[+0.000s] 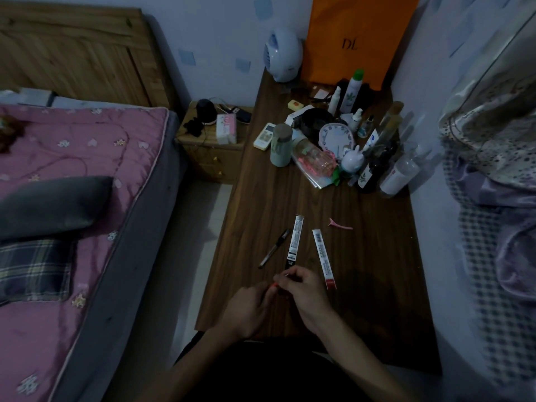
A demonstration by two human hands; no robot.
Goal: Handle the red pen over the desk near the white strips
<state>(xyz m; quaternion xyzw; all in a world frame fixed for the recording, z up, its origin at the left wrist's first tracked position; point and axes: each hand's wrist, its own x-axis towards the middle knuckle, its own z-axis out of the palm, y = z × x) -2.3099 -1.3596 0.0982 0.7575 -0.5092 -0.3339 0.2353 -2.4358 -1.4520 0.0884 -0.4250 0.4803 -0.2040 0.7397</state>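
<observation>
Both hands meet over the near part of the dark wood-grain bench [362, 256], fingers curled in a narrow grip around one small slim thing with an orange-red tip [275, 284]. The left hand [246, 306] holds its near end and the right hand [301, 288] pinches its far end; the dim light hides what it is made of.

Just beyond the fingers lies a long flat white packet with printed labels and a black near end [294, 242], its black end almost touching the right hand. To its left a thin dark pen with a glossy barrel [274, 248] lies at a slant. To the right lies a second flat white packet with a red near end [324, 258], and farther right a pink plastic hair clip [340, 224], pointed and narrow.

At the far end of the bench stands a crowd of bottles, tubes and jars, among them a matte pale-green cylinder flask [280, 146] and a tall white spray can with a green cap [351, 91]. An orange paper bag [356, 30] leans against the wall behind them. To the left is a bed with a quilted pink cover [72, 158].
</observation>
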